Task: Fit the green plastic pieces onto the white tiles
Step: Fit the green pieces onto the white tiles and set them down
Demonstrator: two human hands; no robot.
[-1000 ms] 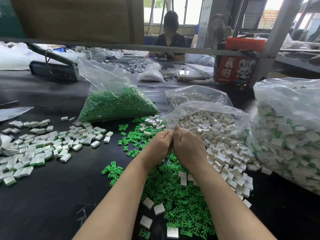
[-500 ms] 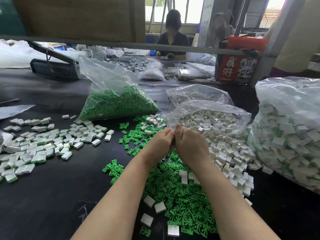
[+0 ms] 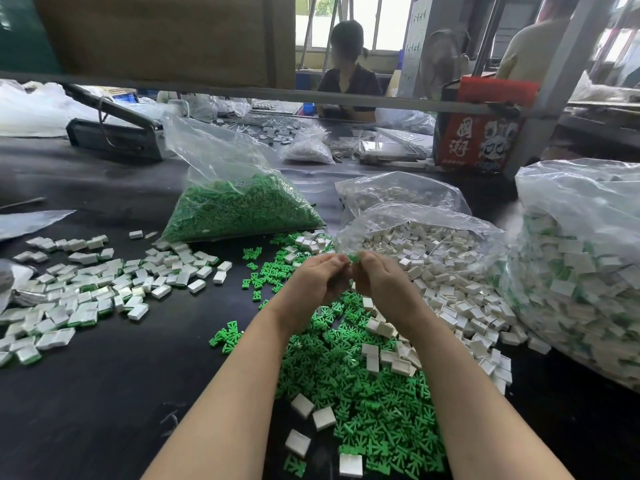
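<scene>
Loose green pieces point(image 3: 367, 403) lie heaped on the black desk point(image 3: 86, 410) under both forearms, with a few white tiles point(image 3: 323, 418) scattered among them. Above this heap the left hand point(image 3: 313, 284) and right hand point(image 3: 384, 284) meet, fingers curled. Each grip pinches a small green piece point(image 3: 354, 258) between the fingertips; only a sliver of it shows, and whether a tile is held with it cannot be told.

To the left lies a spread of fitted tiles point(image 3: 86, 292), white with green edges. Right of the hands, more tiles spill from an open bag point(image 3: 415, 220). A big bag point(image 3: 581, 265) of white-and-green tiles stands at the right, cut off by the frame edge. Beyond the hands sits a bag of green pieces point(image 3: 239, 206), and behind the open one another clear bag point(image 3: 398, 192) whose contents are hard to make out.

Farther back are a black device point(image 3: 114, 136), a red box point(image 3: 481, 133) beside a metal post point(image 3: 554, 88), and a horizontal bar point(image 3: 311, 97). A seated person point(image 3: 348, 81) is partly hidden behind it. Another person point(image 3: 530, 46) is cut off.
</scene>
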